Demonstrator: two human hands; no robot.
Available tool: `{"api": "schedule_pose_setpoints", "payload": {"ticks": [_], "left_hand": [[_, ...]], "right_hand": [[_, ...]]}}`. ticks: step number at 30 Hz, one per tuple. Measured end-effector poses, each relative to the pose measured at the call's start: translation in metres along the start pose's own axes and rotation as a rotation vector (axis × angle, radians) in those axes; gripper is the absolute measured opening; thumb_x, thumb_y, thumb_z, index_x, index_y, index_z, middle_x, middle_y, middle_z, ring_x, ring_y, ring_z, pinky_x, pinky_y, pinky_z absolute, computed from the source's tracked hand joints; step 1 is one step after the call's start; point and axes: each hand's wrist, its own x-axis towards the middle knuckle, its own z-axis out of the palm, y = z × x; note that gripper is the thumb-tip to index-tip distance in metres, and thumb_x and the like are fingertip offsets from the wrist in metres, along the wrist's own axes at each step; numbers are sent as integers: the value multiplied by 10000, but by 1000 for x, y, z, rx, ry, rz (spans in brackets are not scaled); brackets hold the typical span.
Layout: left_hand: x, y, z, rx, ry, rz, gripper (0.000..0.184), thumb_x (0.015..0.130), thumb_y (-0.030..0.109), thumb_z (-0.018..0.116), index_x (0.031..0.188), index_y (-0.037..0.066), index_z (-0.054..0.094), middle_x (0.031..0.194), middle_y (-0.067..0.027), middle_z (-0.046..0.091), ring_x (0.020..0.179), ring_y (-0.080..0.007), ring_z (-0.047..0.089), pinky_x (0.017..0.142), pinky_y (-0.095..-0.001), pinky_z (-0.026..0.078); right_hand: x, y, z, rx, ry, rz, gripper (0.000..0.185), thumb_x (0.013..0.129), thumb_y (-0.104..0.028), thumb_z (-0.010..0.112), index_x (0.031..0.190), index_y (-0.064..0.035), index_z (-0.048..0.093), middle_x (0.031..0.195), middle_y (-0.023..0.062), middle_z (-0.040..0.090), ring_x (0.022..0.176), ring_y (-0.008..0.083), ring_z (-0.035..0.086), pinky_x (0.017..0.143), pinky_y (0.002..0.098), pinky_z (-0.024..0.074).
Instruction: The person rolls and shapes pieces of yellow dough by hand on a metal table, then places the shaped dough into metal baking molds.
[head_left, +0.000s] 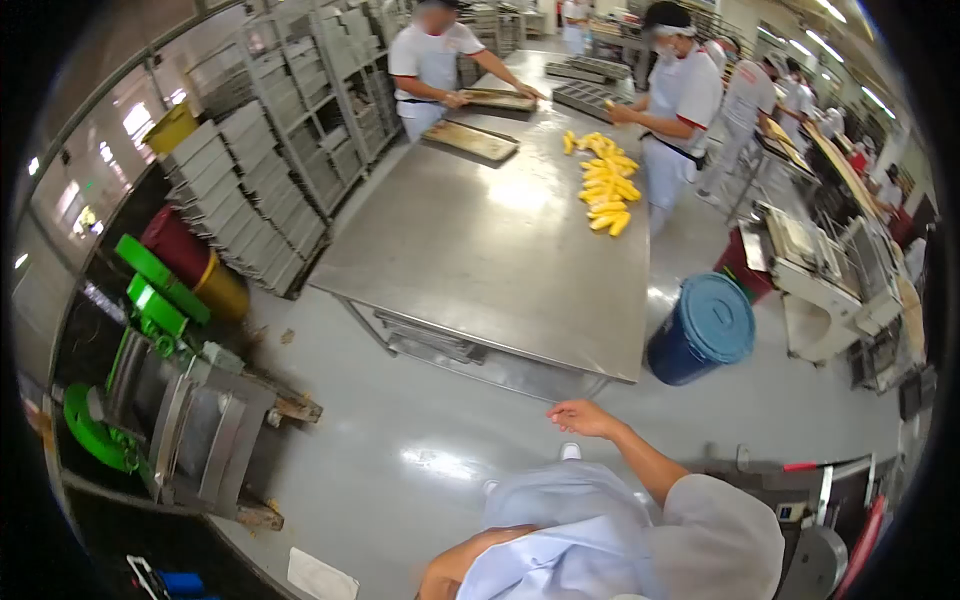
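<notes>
My right hand [580, 418] is held out over the grey floor, just short of the near edge of the steel table [480, 270]. Its fingers are loosely extended and nothing shows in them. Down at my waist, my left hand is tucked behind the white fabric of my apron [545, 560]; only the forearm shows, so its fingers are hidden. On the table's right side lies a pile of yellow, elongated pieces [608, 185] that look like dough.
Two people stand at the table: one at the left handles trays [475, 140], another at the right works by dark baking pans [585, 100]. A blue lidded barrel [703, 328] stands right of the table. Green machinery [160, 300] and stacked pans [235, 200] are at left.
</notes>
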Motion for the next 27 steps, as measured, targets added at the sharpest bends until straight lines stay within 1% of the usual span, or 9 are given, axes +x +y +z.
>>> {"api": "schedule_pose_setpoints", "payload": {"ticks": [5, 9, 11, 13, 15, 16, 19, 25, 27], "left_hand": [[57, -6, -11, -32, -267, 80, 361, 945, 306, 677, 1106, -14, 633, 1106, -140, 648, 960, -271, 613, 880, -390, 481], [94, -7, -20, -107, -341, 83, 342, 951, 298, 676, 1090, -12, 636, 1091, -131, 649, 942, -265, 614, 866, -383, 484], [102, -11, -29, -235, -272, 65, 195, 979, 171, 627, 1035, -12, 664, 1022, -92, 671, 938, -235, 626, 868, -354, 487], [124, -15, -28, -282, -97, 38, 161, 984, 127, 613, 1034, -13, 675, 997, -71, 672, 926, -197, 621, 861, -341, 491], [157, -24, -23, -162, 375, -113, 139, 973, 100, 621, 1017, -18, 679, 964, -88, 673, 912, -193, 628, 843, -337, 504], [174, -30, -20, -100, 612, -184, 128, 968, 87, 625, 1008, -21, 682, 947, -97, 673, 906, -191, 631, 833, -336, 511], [225, -54, -15, -113, 840, -139, 141, 965, 107, 639, 1028, -11, 683, 938, -74, 676, 891, -178, 640, 841, -323, 525], [322, -91, 11, -153, 805, -119, 112, 897, -35, 552, 924, -13, 658, 874, -62, 655, 784, -149, 602, 750, -292, 510], [345, -105, 11, -117, 742, -146, 116, 892, -40, 540, 911, -14, 652, 860, -63, 654, 760, -140, 590, 725, -276, 500]], "right_hand": [[-125, 75, -40, 118, 280, 238, 347, 990, -309, 632, 1217, -49, 667, 1049, 72, 696, 867, 155, 659, 737, 300, 547], [-201, 174, -57, 304, 498, 466, 390, 961, -342, 670, 1201, -35, 672, 1055, 88, 698, 842, 179, 667, 701, 333, 567], [-235, 239, -55, 403, 604, 544, 290, 941, -303, 672, 1100, -63, 707, 911, 55, 683, 739, 163, 650, 626, 344, 557], [-275, 315, -61, 560, 597, 687, 206, 947, -249, 644, 1011, -60, 695, 887, 70, 688, 719, 188, 668, 588, 356, 560], [-326, 414, -52, 894, 654, 525, 159, 945, -213, 629, 954, -61, 672, 845, 82, 687, 694, 214, 678, 565, 369, 570], [-348, 401, -53, 752, 676, 643, 154, 941, -201, 628, 964, -56, 676, 832, 89, 686, 704, 223, 684, 568, 379, 575], [-402, 407, -57, 595, 736, 856, 188, 934, -194, 643, 1028, -35, 675, 856, 112, 690, 737, 252, 697, 600, 407, 598], [-463, 486, -101, 820, 875, 792, 331, 950, -220, 647, 1178, 19, 625, 967, 155, 698, 742, 276, 699, 621, 392, 608], [-466, 469, -133, 763, 906, 712, 344, 956, -221, 639, 1193, 27, 624, 967, 162, 702, 741, 262, 698, 618, 375, 600]]}}
